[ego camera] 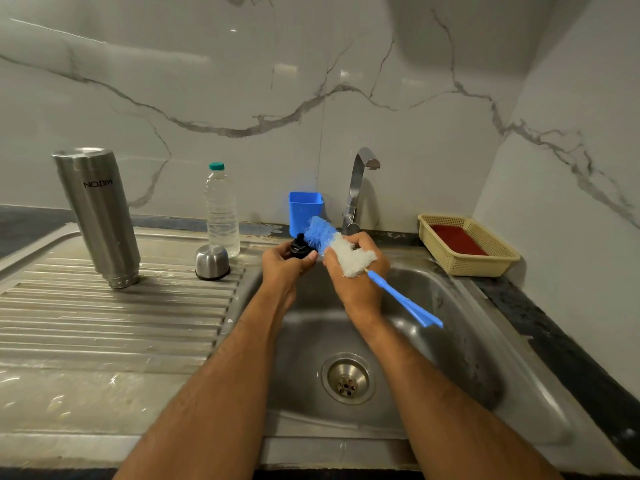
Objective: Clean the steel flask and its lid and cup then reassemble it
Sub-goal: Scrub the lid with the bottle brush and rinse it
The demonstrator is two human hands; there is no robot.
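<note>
Black plastic, the small round flask lid [300,247] sits in the grip of the left hand [284,268], whose fingers and thumb curl round it above the far edge of the stainless-steel sink basin [433,341]. Touching the lid's right side is the blue-and-white bristle head of a long-handled bottle brush [329,242]. The right hand [356,271] is wrapped tightly round the white part of the bristles, and the brush's thin blue plastic handle runs out past the fingers, down and to the right over the basin. Both forearms reach in from the near edge, one on either side of the round steel drain [347,378] in the basin floor.

Behind the hands, at the back rim of the sink, stand a blue square plastic holder [304,209] and, just to its right, a bent chrome tap [358,188]. On the ribbed steel draining board [104,317] to the left, the small domed steel cup [212,261] rests mouth down. Just behind it is a clear plastic water bottle with a teal cap [221,209], upright. Farther left, well apart from the hands, the tall brushed-steel flask body [98,216] stands inverted on its neck, its printed lettering upside down. On the dark worktop [554,334] to the right of the sink lies a cream perforated plastic basket [467,247] with a red pad inside. White veined marble tiles [311,81] cover the walls behind.
</note>
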